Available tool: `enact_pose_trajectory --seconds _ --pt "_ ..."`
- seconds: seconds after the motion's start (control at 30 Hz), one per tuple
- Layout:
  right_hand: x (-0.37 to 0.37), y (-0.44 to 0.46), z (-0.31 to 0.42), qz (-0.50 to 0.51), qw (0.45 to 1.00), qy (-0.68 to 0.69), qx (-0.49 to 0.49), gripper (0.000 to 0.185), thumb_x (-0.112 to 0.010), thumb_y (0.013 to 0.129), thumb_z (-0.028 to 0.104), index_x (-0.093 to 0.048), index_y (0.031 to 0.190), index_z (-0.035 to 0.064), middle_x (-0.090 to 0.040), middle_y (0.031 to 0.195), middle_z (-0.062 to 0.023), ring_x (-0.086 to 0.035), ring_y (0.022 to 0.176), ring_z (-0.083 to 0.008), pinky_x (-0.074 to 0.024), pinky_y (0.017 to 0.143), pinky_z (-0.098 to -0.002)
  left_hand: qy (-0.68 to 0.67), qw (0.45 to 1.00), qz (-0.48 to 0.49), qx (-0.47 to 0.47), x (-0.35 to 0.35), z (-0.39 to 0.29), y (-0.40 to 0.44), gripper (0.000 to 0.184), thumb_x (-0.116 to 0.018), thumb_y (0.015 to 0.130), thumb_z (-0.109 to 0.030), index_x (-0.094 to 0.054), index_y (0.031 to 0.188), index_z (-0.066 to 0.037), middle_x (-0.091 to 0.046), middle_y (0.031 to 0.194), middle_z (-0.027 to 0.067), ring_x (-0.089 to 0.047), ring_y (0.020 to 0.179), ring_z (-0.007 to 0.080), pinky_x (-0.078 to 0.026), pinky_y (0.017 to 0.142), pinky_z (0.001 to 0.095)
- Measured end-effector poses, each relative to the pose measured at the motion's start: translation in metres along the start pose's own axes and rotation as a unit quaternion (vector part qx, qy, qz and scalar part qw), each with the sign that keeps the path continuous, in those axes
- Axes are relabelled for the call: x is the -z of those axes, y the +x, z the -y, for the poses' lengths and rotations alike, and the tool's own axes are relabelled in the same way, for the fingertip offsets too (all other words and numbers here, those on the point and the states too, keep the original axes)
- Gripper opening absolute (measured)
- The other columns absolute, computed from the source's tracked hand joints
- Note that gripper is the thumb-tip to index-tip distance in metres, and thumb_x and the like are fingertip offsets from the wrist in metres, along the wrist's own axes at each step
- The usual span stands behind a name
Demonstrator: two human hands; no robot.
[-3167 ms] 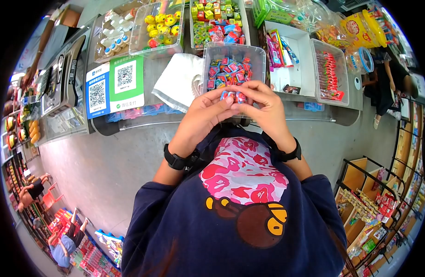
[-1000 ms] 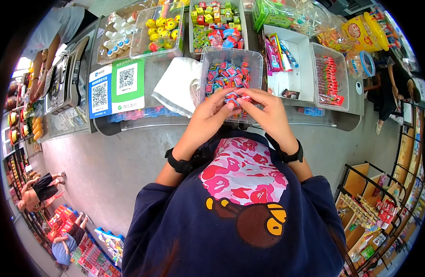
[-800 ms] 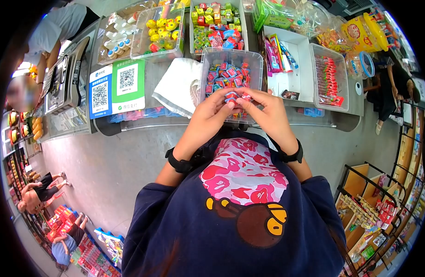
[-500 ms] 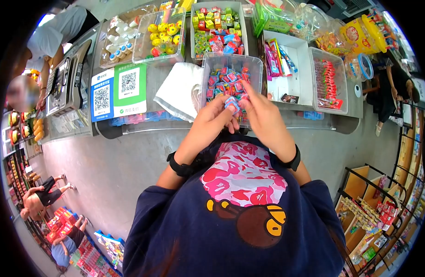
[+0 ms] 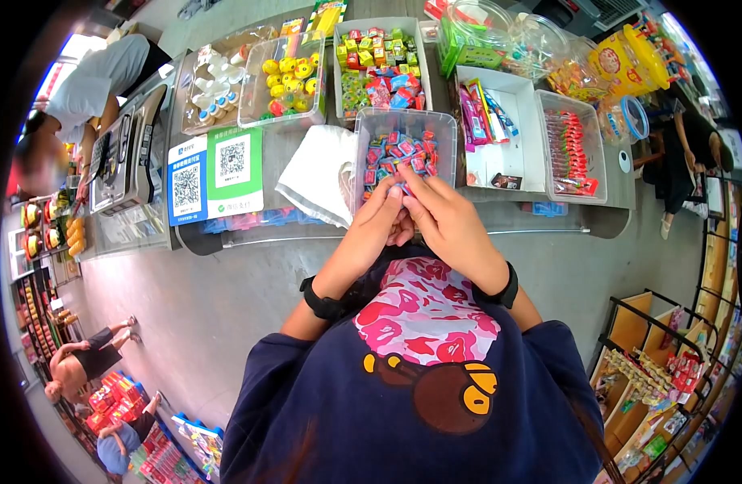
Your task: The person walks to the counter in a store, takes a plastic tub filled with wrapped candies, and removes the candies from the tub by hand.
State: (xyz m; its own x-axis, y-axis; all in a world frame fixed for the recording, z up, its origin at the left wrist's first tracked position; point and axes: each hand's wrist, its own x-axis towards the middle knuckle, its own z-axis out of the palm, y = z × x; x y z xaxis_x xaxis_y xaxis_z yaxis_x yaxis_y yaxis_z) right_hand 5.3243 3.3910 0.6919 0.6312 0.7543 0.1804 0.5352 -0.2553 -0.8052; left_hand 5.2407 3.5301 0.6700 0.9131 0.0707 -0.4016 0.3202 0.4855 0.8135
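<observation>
My left hand and my right hand meet at the near edge of a clear plastic bin. Small wrapped candies in blue and red fill the bin. Between my closed fingers a bit of blue and pink wrapper shows; most of what they hold is hidden. Left of the bin, a folded white cloth lies on the counter, next to my left hand. A white box with a few long candy packets stands to the right.
Behind the bin sits a tray of mixed candies, with a box of yellow duck-faced balls beside it. A bin of red packets and several jars stand right. QR code signs hang left. Other people are around.
My fingers have closed together over the wrapped candies, which showed more openly before. Both hands sit slightly lower in view, and the camera view has shifted a little.
</observation>
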Motion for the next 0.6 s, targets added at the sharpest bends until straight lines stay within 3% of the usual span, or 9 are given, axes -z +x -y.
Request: enact_pose_trajectory --seconds 0.13,0.37,0.5,0.6 --pt "0.005 0.000 -0.003 0.040 0.999 0.032 0.009 0.042 -0.061 0.091 0.015 -0.054 0.131 0.0035 -0.059 0.091 -0.0145 -0.061 0.081 -0.0323 -0.0490 0.070 -0.0388 -0.039 0.998 0.036 0.028 -0.002 -0.003 0.000 0.035 -0.035 0.105 -0.040 -0.042 0.120 -0.009 -0.052 0.079 0.0026 -0.044 0.059 0.0091 -0.030 0.050 0.0214" --pt "0.002 -0.003 -0.005 0.061 0.996 0.060 -0.009 0.048 -0.064 0.087 0.012 -0.052 0.132 0.0029 -0.061 0.097 -0.0150 -0.062 0.083 -0.0335 -0.0505 0.072 -0.0387 0.003 0.999 0.037 0.006 -0.009 -0.006 -0.003 0.037 -0.041 0.103 -0.043 -0.042 0.122 -0.010 -0.055 0.082 0.0028 -0.050 0.062 0.0102 -0.033 0.051 0.0219" --pt "-0.005 -0.007 -0.006 0.048 0.997 0.056 0.017 0.054 -0.065 0.086 0.013 -0.048 0.136 0.0029 -0.060 0.100 -0.0158 -0.063 0.082 -0.0324 -0.0507 0.073 -0.0387 0.019 1.000 0.022 0.010 -0.003 -0.006 -0.003 0.035 -0.042 0.104 -0.036 -0.042 0.126 -0.008 -0.058 0.086 0.0038 -0.053 0.063 0.0099 -0.039 0.053 0.0209" --pt "-0.010 -0.011 -0.009 0.047 0.988 0.145 -0.031 0.058 -0.066 0.086 0.013 -0.045 0.139 0.0029 -0.058 0.100 -0.0157 -0.063 0.081 -0.0297 -0.0504 0.073 -0.0383 0.006 1.000 0.026 0.010 -0.001 -0.006 -0.004 0.031 -0.042 0.104 -0.028 -0.043 0.126 -0.006 -0.062 0.089 0.0057 -0.054 0.063 0.0096 -0.041 0.053 0.0206"
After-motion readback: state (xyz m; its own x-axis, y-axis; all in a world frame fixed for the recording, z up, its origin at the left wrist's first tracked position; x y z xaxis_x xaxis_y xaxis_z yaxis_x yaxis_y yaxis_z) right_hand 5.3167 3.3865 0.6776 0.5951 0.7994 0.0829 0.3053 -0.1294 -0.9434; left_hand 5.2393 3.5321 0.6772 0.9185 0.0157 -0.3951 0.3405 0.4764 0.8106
